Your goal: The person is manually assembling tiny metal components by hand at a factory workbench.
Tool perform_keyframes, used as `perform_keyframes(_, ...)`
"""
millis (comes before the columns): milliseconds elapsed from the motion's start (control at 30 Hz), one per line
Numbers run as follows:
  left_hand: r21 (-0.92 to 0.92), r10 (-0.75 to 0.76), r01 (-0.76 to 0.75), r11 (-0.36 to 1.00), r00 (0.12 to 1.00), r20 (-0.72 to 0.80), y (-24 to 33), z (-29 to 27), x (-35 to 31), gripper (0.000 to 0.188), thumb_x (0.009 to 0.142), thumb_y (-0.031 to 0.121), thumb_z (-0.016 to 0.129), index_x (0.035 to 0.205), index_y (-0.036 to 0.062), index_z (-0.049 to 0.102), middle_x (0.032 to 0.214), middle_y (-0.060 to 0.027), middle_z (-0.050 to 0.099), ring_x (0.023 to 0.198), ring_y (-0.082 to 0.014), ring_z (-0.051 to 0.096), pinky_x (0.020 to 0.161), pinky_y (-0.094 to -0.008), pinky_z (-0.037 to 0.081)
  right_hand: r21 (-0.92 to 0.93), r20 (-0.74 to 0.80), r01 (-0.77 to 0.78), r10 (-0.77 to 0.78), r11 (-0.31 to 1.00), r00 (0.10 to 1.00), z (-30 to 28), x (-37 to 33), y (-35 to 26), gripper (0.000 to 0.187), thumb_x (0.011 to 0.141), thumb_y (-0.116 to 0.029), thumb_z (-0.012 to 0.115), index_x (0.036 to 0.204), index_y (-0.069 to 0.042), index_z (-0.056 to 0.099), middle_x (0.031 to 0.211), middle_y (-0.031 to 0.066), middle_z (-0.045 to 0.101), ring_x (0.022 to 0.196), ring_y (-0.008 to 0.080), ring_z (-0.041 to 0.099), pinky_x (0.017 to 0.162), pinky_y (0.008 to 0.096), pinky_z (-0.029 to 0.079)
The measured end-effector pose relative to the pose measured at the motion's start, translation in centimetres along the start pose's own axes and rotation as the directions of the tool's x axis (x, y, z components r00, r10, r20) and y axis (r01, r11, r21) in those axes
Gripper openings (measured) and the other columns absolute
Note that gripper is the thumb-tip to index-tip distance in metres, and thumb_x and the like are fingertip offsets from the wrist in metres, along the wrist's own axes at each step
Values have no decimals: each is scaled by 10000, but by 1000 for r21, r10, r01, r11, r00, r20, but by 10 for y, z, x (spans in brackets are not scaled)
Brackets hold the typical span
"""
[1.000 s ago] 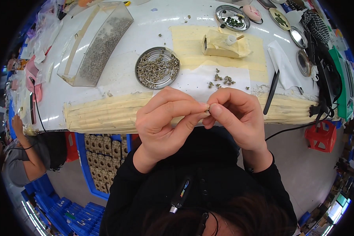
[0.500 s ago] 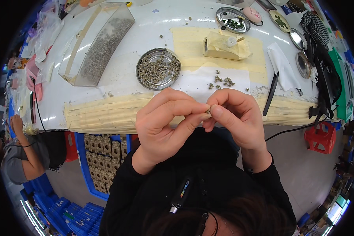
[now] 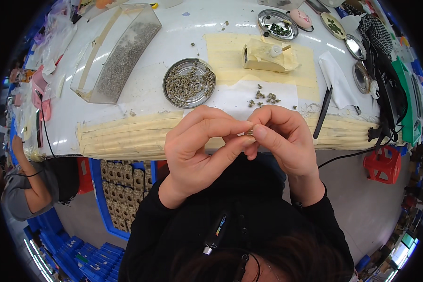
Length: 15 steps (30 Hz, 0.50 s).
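Note:
Between my fingertips is a small metal part [image 3: 249, 133], held just off the table's front edge and mostly covered by the fingers. My left hand [image 3: 203, 148] pinches it from the left with thumb and forefinger. From the other side my right hand [image 3: 283, 141] is closed on the same part. A round metal dish [image 3: 212, 94] holding many small metal parts stands beyond my left hand. A loose group of similar small parts [image 3: 271, 98] lies on white paper [image 3: 237, 94] beyond my right hand.
A clear bin [image 3: 87, 70] of tiny grey pieces stands far left. A tape-covered block [image 3: 263, 58] sits beyond the paper, black tweezers [image 3: 323, 113] at right. Below the table are a blue crate [image 3: 101, 207] and a red stool [image 3: 382, 164]. Another person's arm [image 3: 35, 183] shows left.
Both hands keep their pinch, and the small part shows slightly more between the fingertips. At the far left, the other person's forearm has shifted a little.

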State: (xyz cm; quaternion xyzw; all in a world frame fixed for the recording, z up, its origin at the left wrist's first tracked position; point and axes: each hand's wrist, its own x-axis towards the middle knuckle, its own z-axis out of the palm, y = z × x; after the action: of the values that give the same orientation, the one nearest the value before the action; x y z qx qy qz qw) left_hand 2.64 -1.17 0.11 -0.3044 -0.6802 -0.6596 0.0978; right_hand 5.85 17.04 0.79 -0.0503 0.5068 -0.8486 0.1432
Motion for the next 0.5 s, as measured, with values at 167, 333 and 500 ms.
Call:
perform_keyframes(167,-66,-18,19,998,1000,14,1,0,0,242,744,-58,758,976,-7,711,847,-89,660,689,-116,618,618,-226,484,38,36,13,-15,999,999,-2,2,2,180,970,-152,610,979,26,635,819,58,664,724,90,627,670,225,522)
perform_keyframes(333,-74,-20,21,997,1000,10,0,0,-2,228,748,-69,748,965,-13,710,850,-89,656,695,-114,616,619,-223,481,25,18,0,0,1000,1000,-1,1,0,184,973,-158,606,978,24,634,820,56,662,727,93,627,671,223,519)
perform_keyframes(500,-223,-131,123,967,991,-22,-3,1,-7,174,809,-64,712,975,-15,690,898,-86,657,742,-108,614,645,-217,484,-133,-96,139,-153,981,984,5,0,4,133,943,-91,629,1004,27,639,834,56,667,745,100,636,690,237,527)
